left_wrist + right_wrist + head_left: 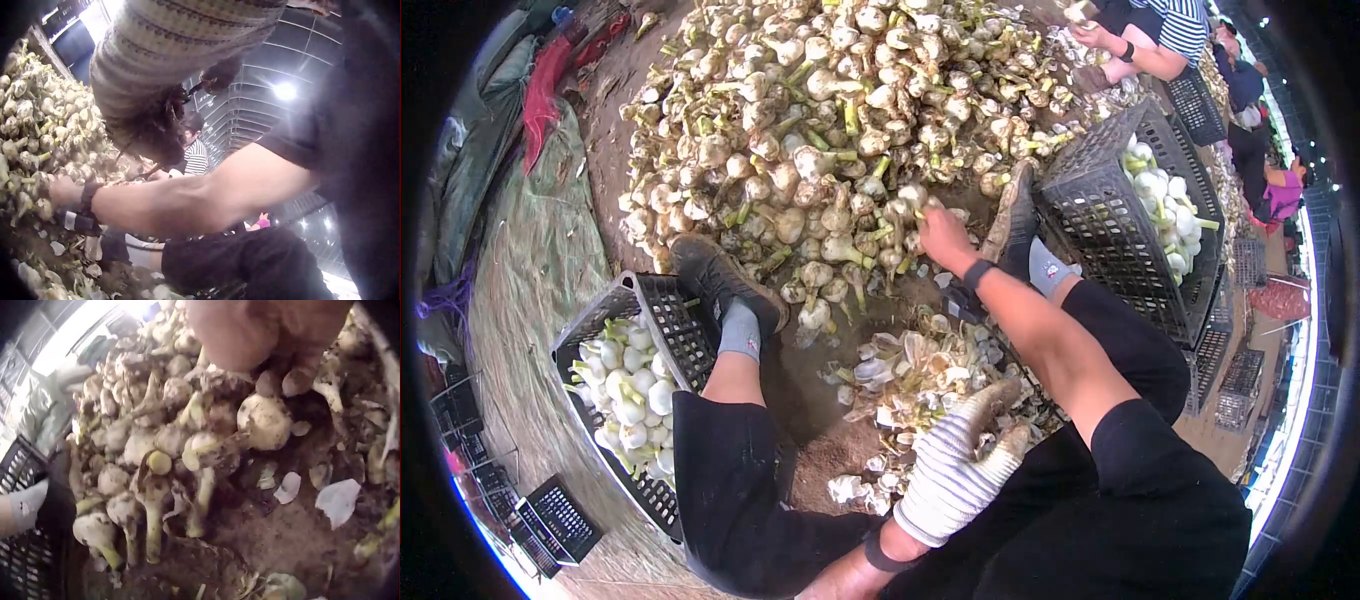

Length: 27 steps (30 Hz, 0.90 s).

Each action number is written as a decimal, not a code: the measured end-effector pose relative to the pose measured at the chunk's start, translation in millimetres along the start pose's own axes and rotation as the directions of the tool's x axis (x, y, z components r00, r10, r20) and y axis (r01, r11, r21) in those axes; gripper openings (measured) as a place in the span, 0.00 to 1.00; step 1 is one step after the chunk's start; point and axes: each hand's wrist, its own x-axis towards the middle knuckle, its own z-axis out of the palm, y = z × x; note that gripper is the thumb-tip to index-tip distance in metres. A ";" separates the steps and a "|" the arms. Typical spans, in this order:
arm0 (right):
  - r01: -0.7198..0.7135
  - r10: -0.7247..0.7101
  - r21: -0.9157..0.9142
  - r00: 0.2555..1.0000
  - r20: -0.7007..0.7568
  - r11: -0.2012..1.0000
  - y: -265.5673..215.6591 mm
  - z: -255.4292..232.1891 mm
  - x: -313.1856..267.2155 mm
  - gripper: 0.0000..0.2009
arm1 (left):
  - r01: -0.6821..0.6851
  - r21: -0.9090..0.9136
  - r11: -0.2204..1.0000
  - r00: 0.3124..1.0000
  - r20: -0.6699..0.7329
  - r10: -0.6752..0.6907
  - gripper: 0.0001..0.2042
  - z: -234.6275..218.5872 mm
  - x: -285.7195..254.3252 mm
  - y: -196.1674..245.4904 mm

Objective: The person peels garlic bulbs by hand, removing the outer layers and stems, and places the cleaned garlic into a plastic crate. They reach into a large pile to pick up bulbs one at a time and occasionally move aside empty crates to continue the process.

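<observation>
My bare right hand (pixel 945 240) reaches to the lower right edge of a big heap of soil-streaked garlic (pixel 815 165). Its curled fingers grip a bulb (pixel 264 422) in the right wrist view; part of the grasp is hidden behind the hand. My left hand (pixel 960 468), in a striped white glove with dirty fingertips, is above my lap with its fingers apart and nothing in them. The same glove (pixel 181 56) fills the top of the left wrist view. Loose skins and trimmings (pixel 920 375) lie between my legs.
Black crates with cleaner white bulbs stand at left (pixel 685 320) and right (pixel 1090 190), beside my legs. My shoes (pixel 725 285) flank the heap's near edge. Another person in a striped top (pixel 1180 30) sits at upper right. Green sheeting (pixel 550 230) covers the left ground.
</observation>
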 end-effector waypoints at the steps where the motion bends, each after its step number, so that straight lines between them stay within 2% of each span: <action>1: -0.021 0.019 0.083 0.999 0.026 0.996 3.3 -4.8 -14.1 0.11 | -0.029 0.015 0.999 1.000 0.000 0.029 0.22 0.3 -0.4 -0.2; 4: -0.064 0.058 0.173 0.998 0.037 0.983 8.4 -40.9 -66.2 0.12 | -0.113 0.078 0.991 0.993 -0.015 0.114 0.20 -0.5 2.1 -8.8; 5: -0.063 0.061 0.172 0.998 0.019 0.983 4.0 -61.4 -85.7 0.12 | -0.134 0.070 0.989 0.987 -0.081 0.139 0.19 1.2 2.5 -8.6; 7: 0.026 -0.062 0.336 0.993 0.098 0.941 -19.0 -118.8 -126.9 0.12 | -0.217 0.079 0.973 0.954 -0.196 0.228 0.19 -0.7 10.0 -14.0; 8: 0.029 -0.059 0.333 0.995 0.081 0.942 -26.9 -138.5 -145.6 0.12 | -0.274 0.097 0.957 0.925 -0.246 0.290 0.19 -5.6 17.6 -22.7; 9: -0.003 -0.055 0.445 0.992 0.118 0.895 -34.4 -155.6 -163.4 0.11 | -0.317 0.028 0.948 0.904 -0.295 0.311 0.21 -8.6 23.5 -29.4; 10: -0.037 -0.057 0.551 0.987 0.152 0.834 -43.3 -173.7 -178.9 0.11 | -0.323 0.060 0.945 0.910 -0.254 0.327 0.27 -15.3 27.3 -28.2; 12: 0.148 -0.217 0.422 0.969 0.122 0.895 -65.2 -218.8 -204.4 0.11 | -0.332 -0.002 0.943 0.922 -0.214 0.323 0.30 -22.3 36.0 -34.4; 13: 0.309 -0.361 0.435 0.932 0.040 0.846 -67.4 -229.5 -212.6 0.11 | -0.325 -0.052 0.944 0.937 -0.154 0.314 0.32 -20.2 35.3 -29.6; 14: 0.316 -0.360 0.430 0.933 0.021 0.845 -71.2 -240.4 -220.5 0.11 | -0.318 -0.053 0.947 0.948 -0.051 0.315 0.33 -16.2 32.1 -21.6; 16: 0.168 -0.286 0.498 0.943 0.170 0.851 -82.9 -263.6 -235.9 0.13 | -0.184 -0.107 0.977 0.972 0.130 0.198 0.34 -14.6 25.8 -15.3; 17: 0.284 -0.347 0.611 0.938 -0.015 0.739 -76.9 -253.9 -238.9 0.15 | -0.202 -0.099 0.974 0.971 0.106 0.212 0.33 -7.6 20.3 -10.1; 18: 0.292 -0.345 0.606 0.938 -0.030 0.740 -79.7 -255.8 -245.2 0.15 | -0.210 -0.092 0.973 0.968 0.118 0.220 0.33 -4.2 18.3 -9.5; 19: 0.117 -0.180 0.835 0.983 -0.023 0.538 -86.9 -259.1 -250.2 0.15 | -0.242 -0.067 0.968 0.961 0.123 0.248 0.33 -2.4 16.1 -10.9; 20: -0.033 -0.027 0.968 0.999 0.041 0.248 -93.5 -260.3 -253.9 0.16 | -0.274 -0.044 0.961 0.952 0.127 0.278 0.32 -1.1 14.0 -12.5; 21: -0.063 0.005 0.973 0.998 0.064 0.222 -97.4 -256.4 -256.7 0.18 | -0.299 -0.040 0.953 0.950 0.079 0.301 0.31 4.2 11.9 -15.7; 22: -0.115 0.005 0.959 0.993 0.118 0.258 -98.0 -249.6 -258.8 0.18 | -0.304 -0.037 0.952 0.948 0.085 0.306 0.31 5.8 13.3 -21.3; 24: -0.172 0.108 0.893 0.984 0.139 0.417 -102.0 -239.4 -269.4 0.17 | -0.417 0.126 0.900 0.908 0.023 0.418 0.29 6.5 17.7 -34.2; 25: -0.169 0.143 0.932 0.981 0.128 0.322 -110.4 -240.3 -273.8 0.14 | -0.418 0.194 0.887 0.904 -0.011 0.428 0.26 13.8 10.3 -27.5; 26: -0.172 0.146 0.932 0.981 0.131 0.319 -112.9 -237.5 -274.9 0.14 | -0.414 0.194 0.889 0.905 -0.010 0.424 0.26 15.9 7.9 -29.1; 27: -0.164 0.182 0.896 0.979 0.095 0.414 -114.3 -235.6 -276.2 0.12 | -0.417 0.220 0.882 0.901 -0.027 0.433 0.26 17.9 6.2 -31.0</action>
